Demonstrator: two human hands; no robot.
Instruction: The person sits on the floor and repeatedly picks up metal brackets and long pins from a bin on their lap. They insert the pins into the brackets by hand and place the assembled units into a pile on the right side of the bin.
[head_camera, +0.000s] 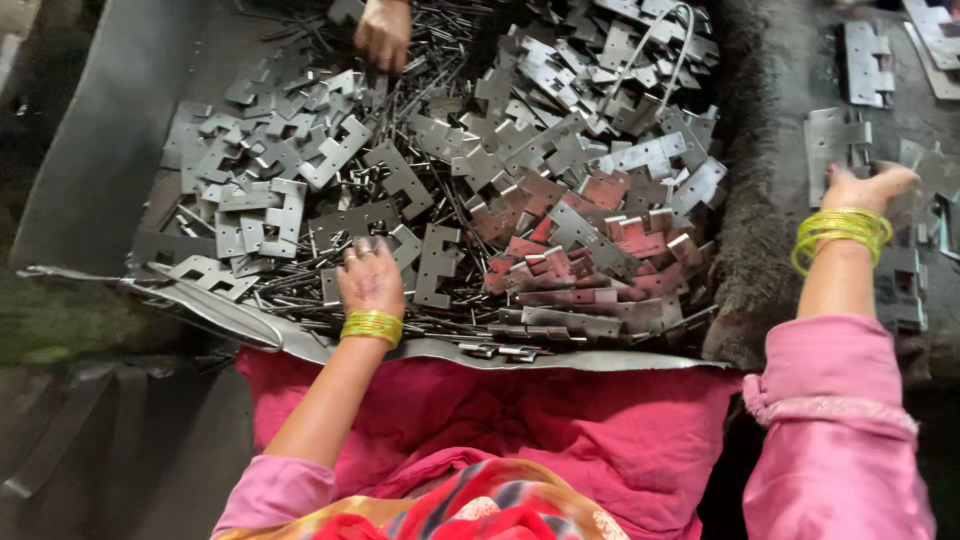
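Note:
A large heap of grey metal hinge leaves (520, 170) and thin metal pins (430, 60) fills a shallow metal tray (100, 140) in front of me. My left hand (368, 275), with yellow bangles at the wrist, rests palm down on the near part of the heap, fingers on a hinge leaf. My right hand (868, 188), also with yellow bangles, reaches out to the right and touches assembled hinges (835, 140) lying on a dark surface; whether it grips one I cannot tell.
Another person's hand (382, 35) picks among the pins at the far side of the tray. More assembled hinges (866, 62) lie at the far right. A bent wire handle (660, 45) lies on the heap. Pink cloth (560, 420) covers my lap.

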